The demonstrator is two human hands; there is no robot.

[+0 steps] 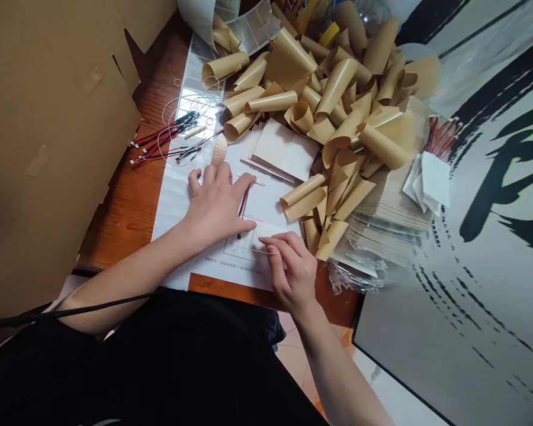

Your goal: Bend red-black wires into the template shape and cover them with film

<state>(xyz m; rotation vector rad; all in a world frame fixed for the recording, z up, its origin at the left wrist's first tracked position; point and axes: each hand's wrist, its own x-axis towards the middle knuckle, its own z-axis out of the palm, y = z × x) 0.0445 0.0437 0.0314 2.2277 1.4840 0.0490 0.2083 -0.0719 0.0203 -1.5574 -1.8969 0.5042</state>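
Observation:
My left hand [215, 201] lies flat on a printed white paper sheet [233, 264], fingers spread, with a short red-and-black wire pair [244, 204] beside its thumb. My right hand [291, 266] pinches the edge of a small translucent plastic sleeve [253, 236] at the near edge of the sheet. Part of the sleeve is hidden by my fingers. Further left lies a bundle of red-and-black wires with connectors [171, 139]. Beyond my hands is a stack of flat tan sheets [284, 149], next to a large heap of curled tan paper sheets [328, 100].
A cardboard panel [48, 148] rises along the left of the wooden table [128, 207]. A stack of plastic-wrapped tan sheets [386, 219] lies on the right, beyond which stands a large brush-lettered board [484, 248]. Black cable crosses my left forearm.

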